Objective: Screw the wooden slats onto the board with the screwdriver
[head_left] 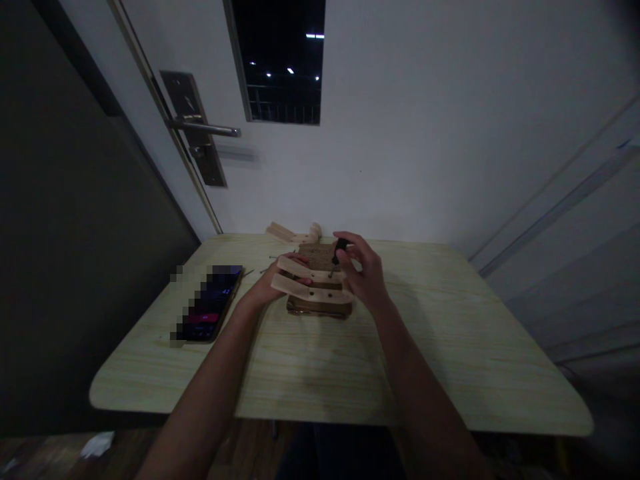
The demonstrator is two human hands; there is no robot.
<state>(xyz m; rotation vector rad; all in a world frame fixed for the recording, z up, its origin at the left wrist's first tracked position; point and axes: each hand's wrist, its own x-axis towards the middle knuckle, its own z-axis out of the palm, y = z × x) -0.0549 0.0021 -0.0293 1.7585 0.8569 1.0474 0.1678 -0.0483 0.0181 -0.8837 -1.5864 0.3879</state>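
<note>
Left hand (267,288) grip closed on wooden slats (311,285) atop brown wooden block (320,255) mid-surface (350,363), right hand (369,275) at 3 o'clock pinching black-handled screwdriver (341,248) tip-down, phone (210,305) at 9 o'clock; apparently mid-fastening, calling for steady slats and upright tool.

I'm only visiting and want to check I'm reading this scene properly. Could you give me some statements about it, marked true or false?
1. The right hand holds a black-handled tool over the wooden slats. True.
2. The left hand rests on the phone. False: it holds the wooden slats; the phone lies apart, to its left.
3. Spare wooden pieces lie at the table's far edge. True.
4. The door handle is a round knob. False: it is a lever.
</note>
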